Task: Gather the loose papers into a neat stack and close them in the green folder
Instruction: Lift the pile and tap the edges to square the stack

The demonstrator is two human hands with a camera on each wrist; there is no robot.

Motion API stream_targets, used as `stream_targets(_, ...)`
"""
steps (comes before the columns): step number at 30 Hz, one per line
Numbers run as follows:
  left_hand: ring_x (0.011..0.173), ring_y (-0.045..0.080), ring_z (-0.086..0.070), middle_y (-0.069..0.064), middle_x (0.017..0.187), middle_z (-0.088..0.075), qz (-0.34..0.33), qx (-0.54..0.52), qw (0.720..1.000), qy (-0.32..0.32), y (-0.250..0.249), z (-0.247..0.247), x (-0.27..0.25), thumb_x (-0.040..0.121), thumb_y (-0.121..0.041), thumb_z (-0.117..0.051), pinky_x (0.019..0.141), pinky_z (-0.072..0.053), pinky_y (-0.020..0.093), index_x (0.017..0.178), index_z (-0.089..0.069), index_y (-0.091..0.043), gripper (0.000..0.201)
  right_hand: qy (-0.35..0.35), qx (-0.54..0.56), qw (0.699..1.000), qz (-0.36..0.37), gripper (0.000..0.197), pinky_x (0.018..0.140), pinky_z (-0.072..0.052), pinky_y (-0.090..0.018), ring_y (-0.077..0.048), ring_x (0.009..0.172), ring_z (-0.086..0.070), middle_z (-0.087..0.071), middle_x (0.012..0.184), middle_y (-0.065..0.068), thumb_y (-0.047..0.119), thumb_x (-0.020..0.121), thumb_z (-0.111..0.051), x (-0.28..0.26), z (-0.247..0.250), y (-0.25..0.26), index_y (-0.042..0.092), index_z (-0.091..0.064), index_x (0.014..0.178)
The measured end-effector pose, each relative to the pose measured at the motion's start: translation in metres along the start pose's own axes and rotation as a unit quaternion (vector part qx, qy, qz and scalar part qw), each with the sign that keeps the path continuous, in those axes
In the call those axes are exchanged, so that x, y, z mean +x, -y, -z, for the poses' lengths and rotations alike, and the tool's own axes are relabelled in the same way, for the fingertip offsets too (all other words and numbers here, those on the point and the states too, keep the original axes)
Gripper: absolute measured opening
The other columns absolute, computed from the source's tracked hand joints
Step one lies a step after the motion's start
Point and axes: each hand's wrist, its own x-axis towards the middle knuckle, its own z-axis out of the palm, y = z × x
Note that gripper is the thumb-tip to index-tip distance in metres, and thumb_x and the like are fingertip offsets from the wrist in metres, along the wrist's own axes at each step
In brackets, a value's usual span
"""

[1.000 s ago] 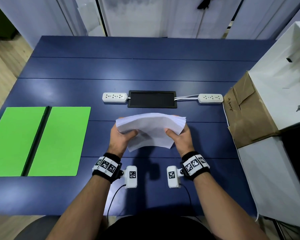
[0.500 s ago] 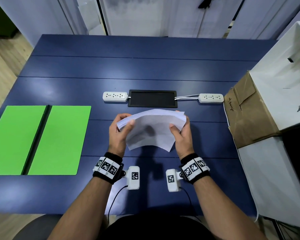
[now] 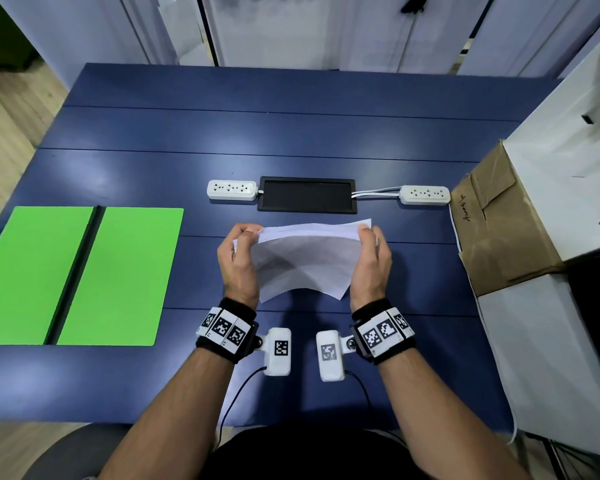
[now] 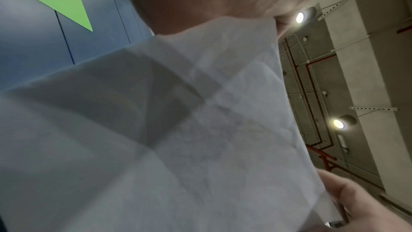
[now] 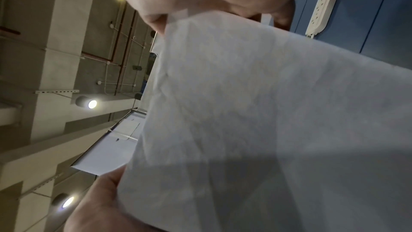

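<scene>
A stack of white papers [image 3: 309,258] stands tilted above the middle of the blue table [image 3: 291,133], held between both hands. My left hand [image 3: 239,251] grips its left edge with curled fingers. My right hand [image 3: 371,254] grips the right edge. The sheets' top edges are fanned and uneven. The papers [image 4: 200,138] fill the left wrist view, and the papers [image 5: 267,112] fill the right wrist view too. The green folder [image 3: 80,275] lies open and flat at the table's left, a dark spine down its middle, with nothing on it.
Two white power strips [image 3: 232,189] [image 3: 425,195] flank a black panel [image 3: 307,195] just beyond the papers. A brown cardboard box [image 3: 499,223] and white boxes [image 3: 568,168] crowd the right side.
Both hands have slid up from the lower part of the stack to its upper side edges. The stack has turned more upright and its sheets sit closer together.
</scene>
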Motion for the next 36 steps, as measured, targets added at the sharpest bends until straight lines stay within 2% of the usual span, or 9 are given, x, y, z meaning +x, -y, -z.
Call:
stream_targets(4, 0.077, 0.017, -0.049, 0.001, 0.078, -0.055, 0.007, 0.002, 1.0, 0.018, 0.001, -0.001, 0.0, 0.092, -0.016, -0.059, 0.073, -0.038, 0.033, 0.082, -0.063, -0.006, 0.014, -0.004, -0.016, 1.0, 0.01, 0.033, 0.063, -0.039, -0.023, -0.007, 0.063, -0.044, -0.051, 0.063, 0.017, 0.053, 0.089, -0.063, -0.003, -0.003, 0.002, 0.023, -0.055, 0.078)
stream_targets(12, 0.078, 0.018, -0.053, 0.006, 0.081, -0.059, -0.002, 0.004, 1.0, 0.029, 0.002, 0.003, 0.001, 0.091, -0.02, -0.059, 0.073, -0.04, 0.032, 0.085, -0.063, 0.006, 0.026, -0.017, -0.002, 1.0, 0.011, 0.019, 0.082, -0.046, -0.037, -0.018, 0.088, -0.061, -0.068, 0.087, 0.009, 0.033, 0.086, -0.055, 0.004, -0.004, 0.001, 0.019, -0.068, 0.085)
stream_targets(16, 0.077, 0.018, -0.052, 0.004, 0.08, -0.058, 0.008, -0.011, 1.0, 0.028, 0.001, 0.002, 0.001, 0.09, -0.028, -0.06, 0.074, -0.039, 0.032, 0.084, -0.062, 0.005, 0.033, 0.045, -0.031, 0.998, 0.027, 0.028, 0.077, -0.047, -0.025, -0.008, 0.082, -0.059, -0.066, 0.088, 0.013, 0.051, 0.086, -0.064, 0.001, -0.004, 0.001, 0.026, -0.063, 0.099)
stream_targets(20, 0.079, 0.011, -0.056, 0.003, 0.088, -0.061, -0.035, 0.009, 0.998, 0.058, 0.006, 0.008, -0.003, 0.083, -0.053, -0.069, 0.074, -0.045, 0.025, 0.098, -0.063, -0.001, 0.055, 0.096, -0.115, 0.986, 0.077, 0.046, 0.08, -0.041, -0.005, 0.013, 0.089, -0.058, -0.06, 0.107, 0.019, 0.016, 0.083, -0.078, 0.001, 0.006, -0.008, 0.017, -0.053, 0.121)
stream_targets(23, 0.094, 0.013, -0.061, 0.005, 0.104, -0.063, -0.059, 0.042, 0.995, 0.073, 0.019, 0.018, -0.006, 0.072, -0.067, -0.075, 0.085, -0.049, 0.025, 0.113, -0.062, -0.012, 0.069, 0.101, -0.096, 0.988, 0.07, 0.044, 0.092, -0.047, -0.017, 0.002, 0.1, -0.061, -0.061, 0.112, 0.014, 0.011, 0.085, -0.074, 0.009, 0.015, -0.023, 0.019, -0.052, 0.123)
stream_targets(25, 0.1, 0.017, -0.064, 0.001, 0.109, -0.066, -0.049, 0.07, 0.994, 0.064, 0.031, 0.022, -0.006, 0.07, -0.055, -0.083, 0.091, -0.052, 0.032, 0.115, -0.062, -0.022, 0.06, 0.113, -0.07, 0.991, 0.036, 0.045, 0.096, -0.051, -0.028, -0.011, 0.106, -0.066, -0.067, 0.115, 0.007, 0.026, 0.084, -0.077, 0.016, 0.02, -0.038, 0.018, -0.055, 0.123)
stream_targets(28, 0.101, 0.023, -0.073, 0.004, 0.11, -0.076, 0.065, 0.059, 0.994, 0.07, 0.05, 0.023, -0.002, 0.072, -0.025, -0.091, 0.093, -0.057, 0.041, 0.118, -0.066, -0.011, 0.055, 0.12, -0.07, 0.99, -0.03, 0.066, 0.093, -0.054, -0.029, -0.011, 0.105, -0.07, -0.074, 0.112, 0.004, 0.047, 0.075, -0.081, 0.024, 0.025, -0.064, 0.013, -0.06, 0.127)
stream_targets(32, 0.087, 0.021, -0.072, 0.006, 0.097, -0.078, 0.17, 0.062, 0.981, 0.076, 0.067, 0.026, 0.003, 0.068, -0.012, -0.081, 0.084, -0.055, 0.039, 0.11, -0.07, -0.003, 0.044, 0.131, -0.101, 0.983, -0.078, 0.035, 0.087, -0.05, -0.024, -0.007, 0.098, -0.07, -0.074, 0.105, 0.006, 0.019, 0.085, -0.078, 0.027, 0.023, -0.095, 0.012, -0.067, 0.117)
stream_targets(36, 0.087, 0.021, -0.068, 0.009, 0.098, -0.075, 0.185, 0.067, 0.976, 0.097, 0.067, 0.031, 0.007, 0.066, -0.006, -0.075, 0.081, -0.055, 0.038, 0.111, -0.068, -0.001, 0.046, 0.12, -0.094, 0.984, -0.092, 0.033, 0.083, -0.052, -0.022, -0.016, 0.098, -0.071, -0.076, 0.105, -0.001, 0.013, 0.084, -0.078, 0.032, 0.022, -0.103, 0.006, -0.068, 0.115)
